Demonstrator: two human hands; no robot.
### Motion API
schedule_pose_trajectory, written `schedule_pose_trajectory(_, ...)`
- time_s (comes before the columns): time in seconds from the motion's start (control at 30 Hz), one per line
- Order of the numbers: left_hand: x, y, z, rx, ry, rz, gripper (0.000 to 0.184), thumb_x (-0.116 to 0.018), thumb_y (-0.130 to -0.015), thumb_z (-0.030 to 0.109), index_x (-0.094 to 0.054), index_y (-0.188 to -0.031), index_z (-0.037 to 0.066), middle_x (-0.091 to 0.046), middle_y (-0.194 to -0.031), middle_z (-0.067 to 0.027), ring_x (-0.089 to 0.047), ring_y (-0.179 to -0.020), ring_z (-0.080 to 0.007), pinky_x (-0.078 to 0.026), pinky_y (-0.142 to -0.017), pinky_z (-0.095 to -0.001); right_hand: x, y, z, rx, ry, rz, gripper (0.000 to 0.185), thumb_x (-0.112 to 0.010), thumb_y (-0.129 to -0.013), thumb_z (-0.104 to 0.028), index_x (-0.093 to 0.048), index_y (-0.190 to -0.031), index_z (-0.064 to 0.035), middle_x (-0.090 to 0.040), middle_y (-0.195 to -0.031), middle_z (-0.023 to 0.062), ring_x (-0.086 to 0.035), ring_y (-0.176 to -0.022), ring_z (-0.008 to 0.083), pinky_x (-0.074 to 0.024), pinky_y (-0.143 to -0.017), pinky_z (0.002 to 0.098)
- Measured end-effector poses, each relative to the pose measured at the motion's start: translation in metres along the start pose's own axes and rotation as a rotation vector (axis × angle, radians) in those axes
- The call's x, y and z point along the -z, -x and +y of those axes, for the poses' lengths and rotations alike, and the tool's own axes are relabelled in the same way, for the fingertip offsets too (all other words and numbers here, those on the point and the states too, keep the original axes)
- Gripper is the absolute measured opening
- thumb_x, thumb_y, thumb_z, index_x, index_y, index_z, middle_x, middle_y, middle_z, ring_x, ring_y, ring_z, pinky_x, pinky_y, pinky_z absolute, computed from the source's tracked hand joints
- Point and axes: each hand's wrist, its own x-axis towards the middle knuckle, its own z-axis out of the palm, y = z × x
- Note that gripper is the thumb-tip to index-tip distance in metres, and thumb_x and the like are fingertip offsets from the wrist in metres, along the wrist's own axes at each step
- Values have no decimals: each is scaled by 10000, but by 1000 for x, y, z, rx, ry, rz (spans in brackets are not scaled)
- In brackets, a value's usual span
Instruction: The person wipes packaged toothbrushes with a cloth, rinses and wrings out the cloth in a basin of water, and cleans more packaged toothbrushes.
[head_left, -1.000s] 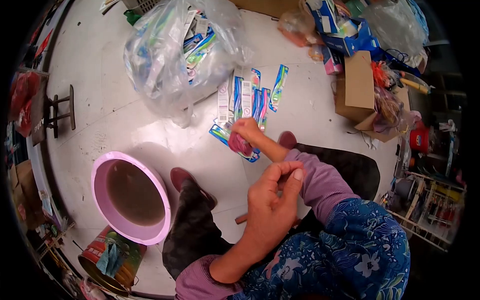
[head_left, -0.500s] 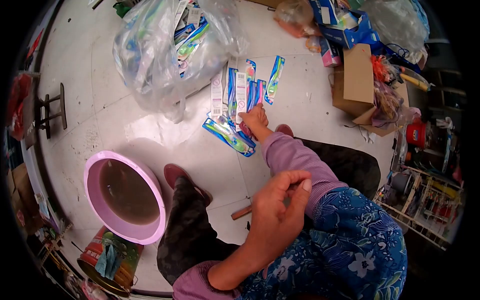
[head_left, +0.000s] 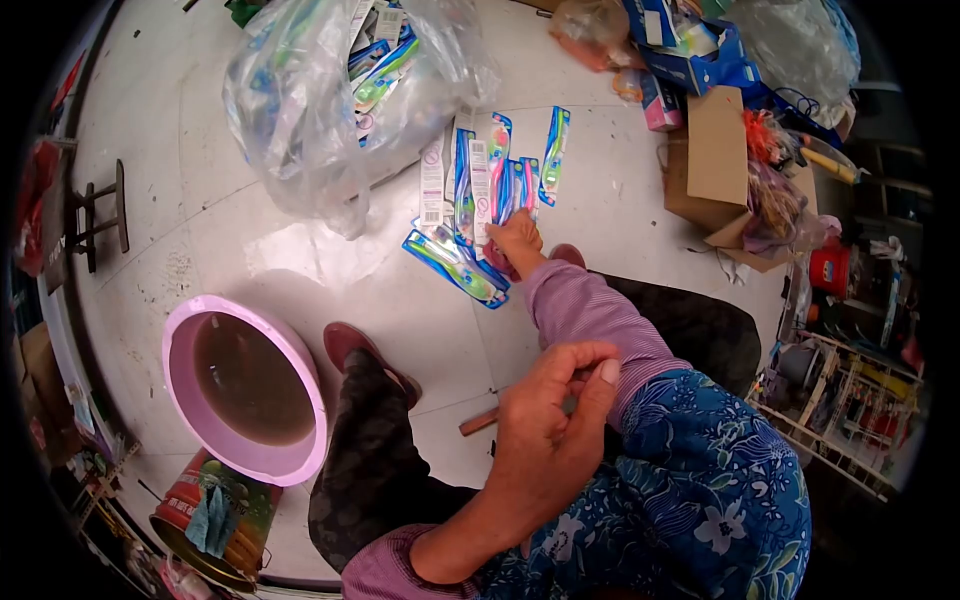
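Note:
Packaged toothbrushes (head_left: pixel 455 265) lie overlapping on the pale floor, some showing white barcoded backs. My right hand (head_left: pixel 516 240) reaches down to the pile, its fingers closed at the lower end of a toothbrush pack (head_left: pixel 510 183); the fingertips are partly hidden. One pack (head_left: pixel 554 155) lies apart at the right of the pile. Nearer the camera, my left hand (head_left: pixel 555 425) hovers above my lap, fingers curled and thumb close to the forefinger, with nothing visible between them. A large clear plastic bag (head_left: pixel 300 130) holding more toothbrush packs stands beyond the pile.
A pink basin (head_left: pixel 178 385) of murky water stands at left beside a red tin (head_left: pixel 185 510) with a blue cloth. At right are an open cardboard box (head_left: pixel 715 150), a blue box (head_left: pixel 690 70) and a wire rack (head_left: pixel 840 410). A small stool (head_left: pixel 105 210) stands far left.
The packs by my right hand have shifted slightly and sit more fanned out. My left hand keeps its curled pose. The view has moved a little.

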Motion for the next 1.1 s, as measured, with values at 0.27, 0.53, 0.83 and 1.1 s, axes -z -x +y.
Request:
schedule_pose_trajectory(0.27,-3,-3,0,27,-33,4,180,-566,-917,64,-606,-1049,-51,-664,-950,-93,-620,-901,-109,-481,-816,-219,10,10,-5,45,57,-21,736,-789,-633,-452,-508,-1165,-29,-643,-1055,165,-616,-1024,316,-482,-863,398)
schedule_pose_trajectory(0.53,-4,-8,0,55,-45,1,176,-560,-919,61,-604,-1044,-54,-668,-952,-98,-625,-903,-114,-483,-817,-220,4,-3,-6,15,-13,99,775,-794,-625,-468,-491,-1163,0,-628,-1064,195,-610,-1023,326,-479,-873,412)
schedule_pose_trajectory(0.83,-5,-9,-2,54,-43,12,182,-560,-922,67,-602,-1051,-55,-672,-948,-104,-630,-904,-114,-487,-814,-221,-10,-53,34,54,-218,-25,317,-728,-690,-285,-665,-683,26,-661,-627,131,-655,-542,222,-534,-573,338)
schedule_pose_trajectory(1.1,-7,-9,-3,64,-30,10,187,-560,-923,69,-601,-1054,-57,-672,-953,-105,-632,-915,-119,-490,-821,-223,-11,-36,28,28,-67,184,298,-696,-679,-262,-687,-782,17,-685,-755,170,-683,-732,265,-535,-681,364)
